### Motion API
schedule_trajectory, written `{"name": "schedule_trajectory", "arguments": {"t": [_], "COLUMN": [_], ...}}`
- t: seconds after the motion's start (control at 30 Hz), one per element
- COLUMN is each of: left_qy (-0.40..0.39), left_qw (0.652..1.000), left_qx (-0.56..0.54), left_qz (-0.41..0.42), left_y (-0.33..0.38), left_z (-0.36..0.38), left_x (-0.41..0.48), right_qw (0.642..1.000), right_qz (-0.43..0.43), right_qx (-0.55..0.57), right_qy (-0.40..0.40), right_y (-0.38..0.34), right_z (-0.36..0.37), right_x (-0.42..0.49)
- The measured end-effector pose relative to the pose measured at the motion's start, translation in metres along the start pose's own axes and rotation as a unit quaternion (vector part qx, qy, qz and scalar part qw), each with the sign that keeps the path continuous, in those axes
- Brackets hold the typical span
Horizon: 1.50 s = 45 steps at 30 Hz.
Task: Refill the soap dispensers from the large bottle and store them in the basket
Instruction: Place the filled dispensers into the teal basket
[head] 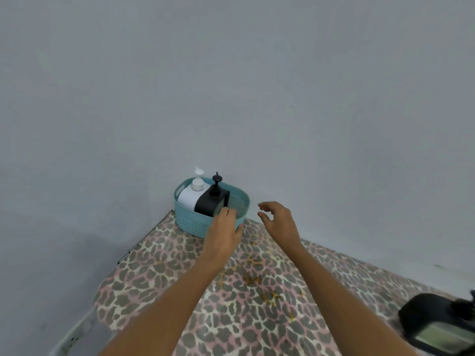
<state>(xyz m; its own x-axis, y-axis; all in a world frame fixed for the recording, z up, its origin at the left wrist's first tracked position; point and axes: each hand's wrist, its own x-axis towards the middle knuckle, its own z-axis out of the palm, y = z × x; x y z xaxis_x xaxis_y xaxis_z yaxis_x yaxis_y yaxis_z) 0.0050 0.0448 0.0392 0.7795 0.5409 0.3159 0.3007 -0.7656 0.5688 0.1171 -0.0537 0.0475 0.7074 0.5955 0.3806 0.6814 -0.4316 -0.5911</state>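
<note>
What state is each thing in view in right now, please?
Teal basket: upright, holding both dispensers.
White dispenser: standing in basket, pump fitted.
Black dispenser: standing in basket, pump fitted.
Left hand: touching basket rim, grip unclear.
Right hand: open, holding nothing.
</note>
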Motion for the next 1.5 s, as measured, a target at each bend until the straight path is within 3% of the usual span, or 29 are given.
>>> {"name": "schedule_trajectory", "arguments": {"t": [0.57,1.07,1.5], "left_qy": [-0.082,-0.18,-0.256], "left_qw": [0.991,0.969,0.946], "left_qx": [-0.087,-0.128,-0.166], "left_qz": [0.065,0.113,0.112], "left_y": [0.097,0.205,0.259], "left_z": [0.059,0.13,0.193], "left_x": [-0.086,-0.118,-0.105], "right_qw": [0.99,0.94,0.939], "right_qz": [0.118,0.224,0.274], "right_qx": [-0.045,-0.079,0.009], "right_qy": [0.06,0.246,0.209], "right_y": [0.065,0.146,0.209], "right_z": [-0.103,-0.21,-0.231], "right_x": [-0.149,-0.252,-0.246]}}
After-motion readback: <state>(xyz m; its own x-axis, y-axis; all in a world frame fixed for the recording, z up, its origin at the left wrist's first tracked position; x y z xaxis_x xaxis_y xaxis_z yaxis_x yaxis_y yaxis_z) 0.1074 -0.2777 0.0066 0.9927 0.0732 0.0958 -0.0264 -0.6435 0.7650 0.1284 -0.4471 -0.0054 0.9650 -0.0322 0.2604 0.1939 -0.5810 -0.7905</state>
